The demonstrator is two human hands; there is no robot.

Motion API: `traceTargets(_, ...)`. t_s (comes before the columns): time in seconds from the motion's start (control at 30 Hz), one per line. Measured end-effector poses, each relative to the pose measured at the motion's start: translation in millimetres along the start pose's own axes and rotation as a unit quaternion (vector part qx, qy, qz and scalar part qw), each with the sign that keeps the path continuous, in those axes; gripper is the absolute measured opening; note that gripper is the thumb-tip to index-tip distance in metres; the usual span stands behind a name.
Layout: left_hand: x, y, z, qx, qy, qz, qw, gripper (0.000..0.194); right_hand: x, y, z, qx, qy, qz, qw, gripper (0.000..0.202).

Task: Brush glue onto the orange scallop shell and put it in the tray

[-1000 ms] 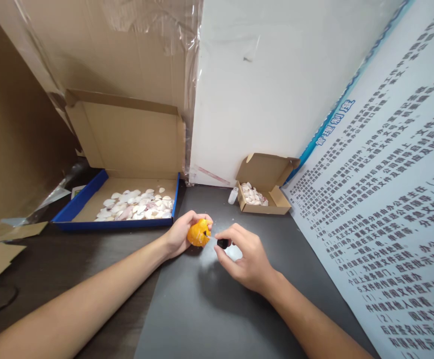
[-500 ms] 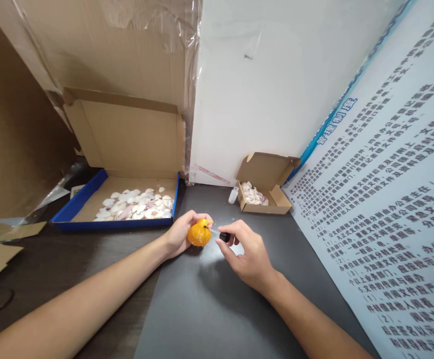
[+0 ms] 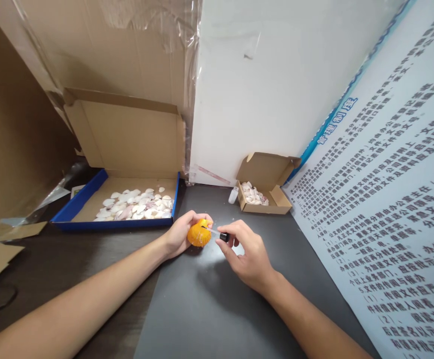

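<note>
An orange ribbed seashell [image 3: 199, 235] is held in my left hand [image 3: 180, 234], the fingers closed round its back and left side. My right hand [image 3: 244, 252] pinches the black cap of a small brush applicator [image 3: 224, 237] between thumb and fingers. The applicator's thin stem points left, and its dark tip touches the shell near the top. Both hands are just above the dark grey mat [image 3: 187, 309]. What the fingers behind the shell do is hidden.
A blue-edged cardboard box [image 3: 115, 224] with many pale shells [image 3: 138, 204] stands open at left. Back right, a small open carton [image 3: 265, 208] holds more shells [image 3: 252, 193], with a little clear bottle [image 3: 233, 195] beside it. A printed poster [image 3: 396, 199] bounds the right side.
The brush tip has shifted slightly left and up on the shell. My left hand and the shell look nearly still.
</note>
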State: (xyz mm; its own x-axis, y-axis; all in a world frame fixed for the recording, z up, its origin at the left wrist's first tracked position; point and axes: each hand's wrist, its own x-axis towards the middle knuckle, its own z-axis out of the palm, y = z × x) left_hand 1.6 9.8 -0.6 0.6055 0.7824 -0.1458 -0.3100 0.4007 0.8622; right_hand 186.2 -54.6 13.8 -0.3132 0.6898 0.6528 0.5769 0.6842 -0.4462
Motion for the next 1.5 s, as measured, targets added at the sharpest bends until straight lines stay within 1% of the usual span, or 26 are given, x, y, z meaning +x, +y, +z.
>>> traceTargets(0.1,-0.6,1.1,1.5,-0.01,0.003,0.003,1.0,0.024,0.8,-0.9,-1.2,-0.012,-0.019,0.008,1.0,0.013)
traceTargets(0.23,-2.2,3.3,5.5,-0.017,0.011,0.015,1.0,0.022,1.7,-5.5,-6.1,-0.012,-0.034,0.009,0.999,0.005)
traceTargets(0.33,-2.6,3.3,6.2,-0.016,0.012,0.021,1.0,0.021,1.8,-4.7,-6.7,-0.008,-0.02,0.014,1.0,0.004)
traceTargets(0.43,-1.8,2.3,4.4,-0.015,0.011,0.015,1.0,0.022,1.4,-0.2,-4.3,-0.004,-0.002,0.009,1.0,0.011)
traceTargets(0.57,-0.4,1.8,2.3,-0.014,0.008,0.01,1.0,0.023,1.2,2.1,-2.9,-0.01,-0.012,0.008,1.0,0.012)
traceTargets(0.77,-0.4,2.7,4.1,-0.005,0.012,0.02,1.0,0.023,2.5,-3.9,-7.0,-0.012,-0.029,0.025,0.999,0.004)
traceTargets(0.87,-0.4,2.6,4.1,-0.003,0.011,0.02,1.0,0.023,2.0,-2.6,-6.3,-0.001,-0.014,0.023,1.0,0.004)
traceTargets(0.93,-0.1,2.1,3.2,0.0,0.011,0.018,1.0,0.023,1.2,0.0,-4.7,0.011,-0.002,0.02,1.0,0.009)
traceTargets(1.07,0.7,0.6,1.1,0.007,0.006,0.013,1.0,0.023,0.4,4.4,-1.9,0.02,-0.006,0.029,0.999,0.015)
traceTargets(1.17,0.1,0.6,1.7,0.008,0.005,0.014,1.0,0.022,1.0,3.4,-2.2,0.0,-0.011,0.04,0.999,0.012)
traceTargets(1.27,-1.3,2.5,4.2,0.0,0.011,0.014,1.0,0.021,2.1,0.6,-3.6,-0.017,-0.007,0.055,0.998,0.001)
traceTargets(1.4,-2.2,3.7,5.8,-0.002,0.016,0.014,1.0,0.021,2.4,0.7,-3.1,-0.007,0.007,0.069,0.998,0.002)
traceTargets(1.5,-1.7,2.8,5.0,0.0,0.018,0.018,1.0,0.021,1.9,3.1,-2.2,-0.009,0.003,0.063,0.998,0.01)
